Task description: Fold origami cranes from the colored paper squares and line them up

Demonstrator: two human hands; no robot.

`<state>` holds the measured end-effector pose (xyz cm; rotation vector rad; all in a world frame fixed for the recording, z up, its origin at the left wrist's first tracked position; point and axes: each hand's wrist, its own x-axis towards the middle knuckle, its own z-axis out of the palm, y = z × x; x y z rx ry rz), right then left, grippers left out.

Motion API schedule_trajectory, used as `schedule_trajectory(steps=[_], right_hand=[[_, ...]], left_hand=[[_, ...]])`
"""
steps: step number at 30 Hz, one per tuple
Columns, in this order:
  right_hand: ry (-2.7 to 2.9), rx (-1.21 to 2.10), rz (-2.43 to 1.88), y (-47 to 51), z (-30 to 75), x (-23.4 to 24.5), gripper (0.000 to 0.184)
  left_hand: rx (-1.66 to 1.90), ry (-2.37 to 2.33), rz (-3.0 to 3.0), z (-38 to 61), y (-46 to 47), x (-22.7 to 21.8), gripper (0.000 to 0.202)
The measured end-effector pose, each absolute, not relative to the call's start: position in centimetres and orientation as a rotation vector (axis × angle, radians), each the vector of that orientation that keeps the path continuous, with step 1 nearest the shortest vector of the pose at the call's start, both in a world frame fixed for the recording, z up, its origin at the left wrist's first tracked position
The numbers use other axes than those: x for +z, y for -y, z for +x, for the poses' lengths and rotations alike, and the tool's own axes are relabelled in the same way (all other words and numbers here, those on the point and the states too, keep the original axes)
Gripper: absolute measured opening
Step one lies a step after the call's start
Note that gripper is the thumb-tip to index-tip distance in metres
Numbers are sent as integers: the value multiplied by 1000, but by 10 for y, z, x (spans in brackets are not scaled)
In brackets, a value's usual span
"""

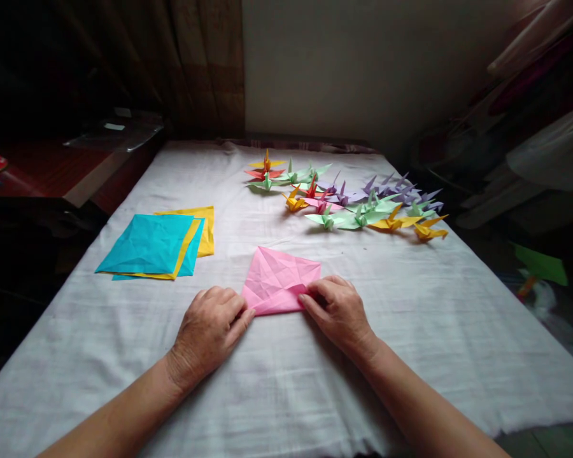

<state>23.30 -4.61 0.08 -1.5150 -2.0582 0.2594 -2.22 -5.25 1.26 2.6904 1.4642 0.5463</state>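
Observation:
A creased pink paper square lies partly folded on the white cloth in front of me. My left hand rests on the cloth at the paper's near left corner, fingers curled, fingertips pressing its folded edge. My right hand pinches the paper's near right edge between thumb and fingers.
A stack of teal and yellow paper sheets lies to the left. Several folded paper cranes in purple, green, yellow, red and pink sit at the back right. A dark wooden table stands left; cluttered items and a green sheet lie right.

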Motion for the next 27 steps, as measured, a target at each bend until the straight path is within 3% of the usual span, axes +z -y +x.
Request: schedule_trajectory(steps=[27], right_hand=[[2102,131,-1525,45,230,-2,17]], left_hand=[[495,-1491,2761,-19,52,15,28]])
